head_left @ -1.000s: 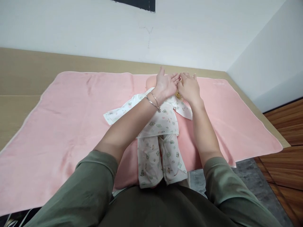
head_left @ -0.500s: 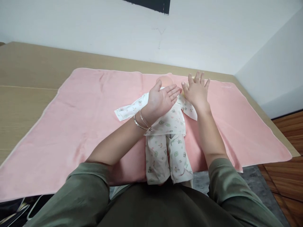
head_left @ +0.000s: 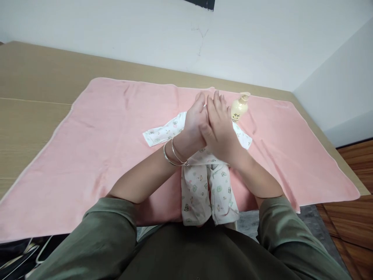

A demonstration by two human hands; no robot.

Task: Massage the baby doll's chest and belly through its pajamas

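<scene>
My left hand (head_left: 194, 123) is palm up with its fingers stretched out, partly covered by my right hand (head_left: 219, 130). The right palm lies flat against the left one, fingers extended; no object shows between them. Below both hands lies a doll in a white printed top (head_left: 167, 130) and matching printed trousers (head_left: 196, 194), stretched out on a pink blanket (head_left: 116, 147). My hands hide the doll's head and most of its chest. A pale yellow pump bottle (head_left: 239, 108) stands just beyond my right hand, near the doll's sleeve.
The blanket covers much of a wooden table (head_left: 37, 77), which meets a white wall (head_left: 145, 35) at the back. Brown wooden panelling (head_left: 354, 221) is at the lower right. Dark items with pale frames (head_left: 40, 249) sit below the table's left front edge.
My right hand has moved left and down onto my left palm, so the two hands now touch. The pump bottle, mostly hidden before, shows now.
</scene>
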